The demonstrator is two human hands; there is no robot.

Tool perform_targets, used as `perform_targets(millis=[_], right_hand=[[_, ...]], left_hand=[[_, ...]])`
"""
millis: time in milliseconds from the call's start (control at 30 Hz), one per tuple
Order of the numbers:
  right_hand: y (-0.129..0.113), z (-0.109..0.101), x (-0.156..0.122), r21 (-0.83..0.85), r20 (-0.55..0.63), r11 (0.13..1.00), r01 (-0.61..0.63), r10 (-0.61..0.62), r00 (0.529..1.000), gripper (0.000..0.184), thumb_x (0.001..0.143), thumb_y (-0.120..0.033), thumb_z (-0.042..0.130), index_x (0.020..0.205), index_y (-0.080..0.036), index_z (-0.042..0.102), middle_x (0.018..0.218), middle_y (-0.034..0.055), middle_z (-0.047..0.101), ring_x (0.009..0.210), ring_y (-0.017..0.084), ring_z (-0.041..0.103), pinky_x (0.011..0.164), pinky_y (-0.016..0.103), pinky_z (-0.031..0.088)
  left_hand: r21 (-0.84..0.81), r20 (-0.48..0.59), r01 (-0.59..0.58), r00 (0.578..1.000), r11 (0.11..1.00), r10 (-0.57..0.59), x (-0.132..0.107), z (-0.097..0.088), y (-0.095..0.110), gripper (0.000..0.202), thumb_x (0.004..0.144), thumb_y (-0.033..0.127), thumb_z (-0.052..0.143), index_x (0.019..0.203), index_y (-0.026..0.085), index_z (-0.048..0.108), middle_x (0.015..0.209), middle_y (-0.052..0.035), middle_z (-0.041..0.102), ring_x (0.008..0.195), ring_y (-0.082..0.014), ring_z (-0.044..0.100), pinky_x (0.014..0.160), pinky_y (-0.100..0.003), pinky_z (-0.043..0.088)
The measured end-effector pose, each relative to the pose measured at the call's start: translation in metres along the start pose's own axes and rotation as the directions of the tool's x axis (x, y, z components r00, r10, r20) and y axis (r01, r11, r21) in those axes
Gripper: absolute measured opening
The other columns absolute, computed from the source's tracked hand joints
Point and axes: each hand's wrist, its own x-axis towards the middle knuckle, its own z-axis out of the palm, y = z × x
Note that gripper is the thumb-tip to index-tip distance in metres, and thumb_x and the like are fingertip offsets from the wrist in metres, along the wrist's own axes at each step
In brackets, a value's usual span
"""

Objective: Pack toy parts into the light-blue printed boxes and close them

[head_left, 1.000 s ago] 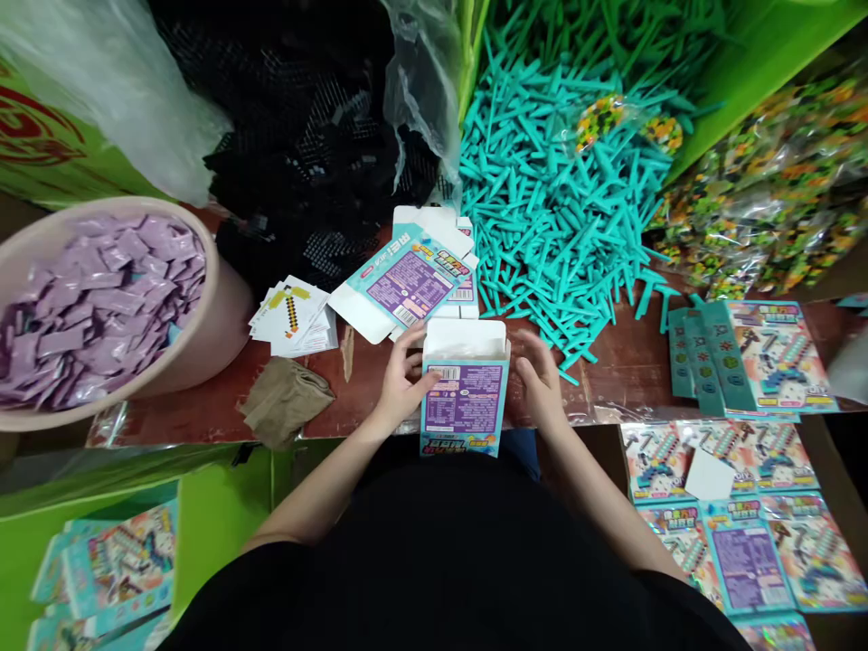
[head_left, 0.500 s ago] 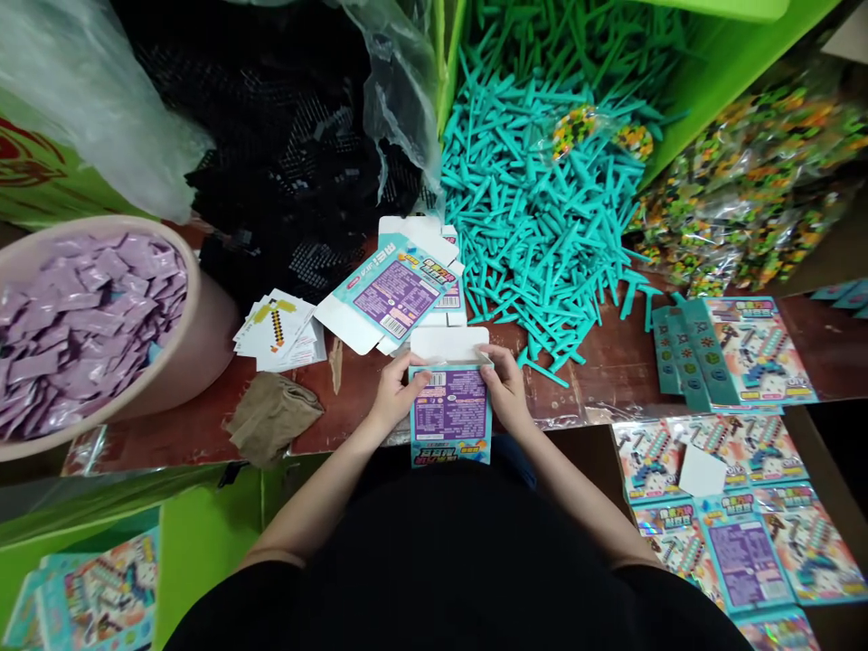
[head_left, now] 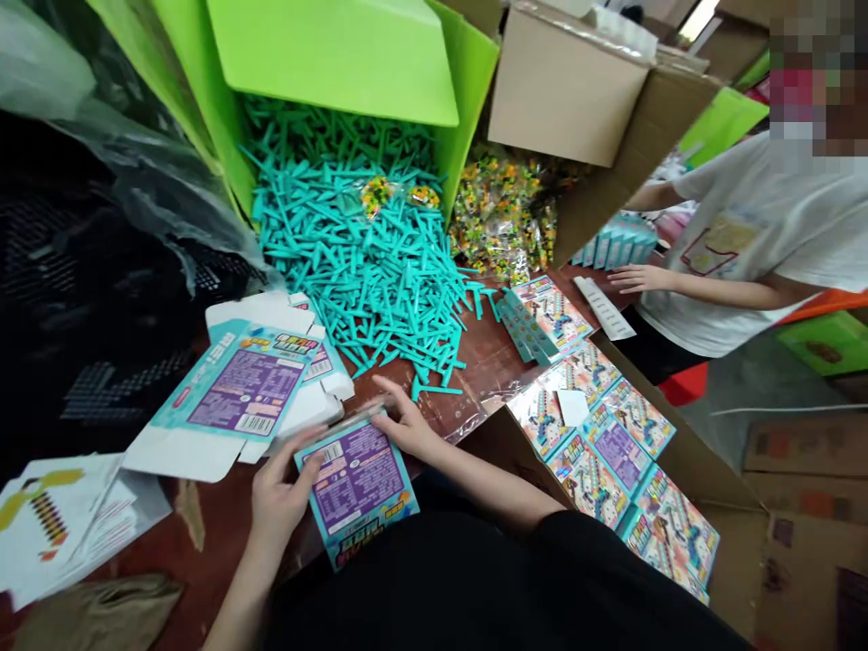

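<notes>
A teal and purple cardboard box, printed with small text and a barcode, rests against my body at the table's front edge. My left hand is closed on its left upper side, thumb on the printed face. At the upper right corner my right hand grips the same box, fingers along the top edge. That top edge is slightly smeared by motion. Left of the box lie flattened, unfolded boxes with white flaps. Further left are white cards showing a pickaxe picture.
Teal plastic sticks spill from a green bin. Bagged colourful pieces lie beside it. A carton at right holds finished-looking boxes. Another person stands at the right. Brown cloth lies front left.
My view has swung to the right, bringing the other person into sight. The white flap that stood up at the box's top is now folded down out of sight.
</notes>
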Motion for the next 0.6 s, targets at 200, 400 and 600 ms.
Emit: perform_targets(millis=[200,400,600], right_hand=[[-0.024,-0.015,0.002,-0.021,0.231,0.996,-0.089,0.092,0.969,0.043,0.078,-0.055,0.077,0.097,-0.017,0.078,0.115,0.0109,0.074,0.113,0.025,0.068,0.099,0.036,0.051],[-0.025,-0.014,0.019,-0.165,0.192,0.966,-0.198,0.228,0.954,0.049,0.076,-0.056,0.077,0.103,-0.016,0.080,0.101,0.0083,0.078,0.092,0.025,0.073,0.082,0.032,0.054],[-0.025,-0.013,0.005,-0.091,0.244,0.993,-0.069,0.090,0.966,0.048,0.090,-0.059,0.063,0.107,-0.017,0.079,0.119,0.0102,0.073,0.115,0.024,0.068,0.102,0.037,0.050]], left_hand=[[0.023,0.184,0.091,0.978,0.996,-0.094,0.008,-0.015,0.025,0.025,0.085,0.045,0.071,0.086,0.020,0.073,0.112,-0.0101,0.074,0.110,-0.0314,0.069,0.092,-0.042,0.058],[-0.001,0.097,0.268,0.959,0.963,-0.267,0.023,-0.006,0.039,0.035,0.079,0.050,0.077,0.095,0.019,0.074,0.095,-0.0084,0.076,0.089,-0.0287,0.073,0.074,-0.037,0.061],[0.009,0.195,0.085,0.977,0.996,-0.086,0.011,-0.013,0.025,0.023,0.087,0.043,0.070,0.093,0.021,0.076,0.116,-0.0094,0.074,0.115,-0.0306,0.067,0.102,-0.046,0.055]])
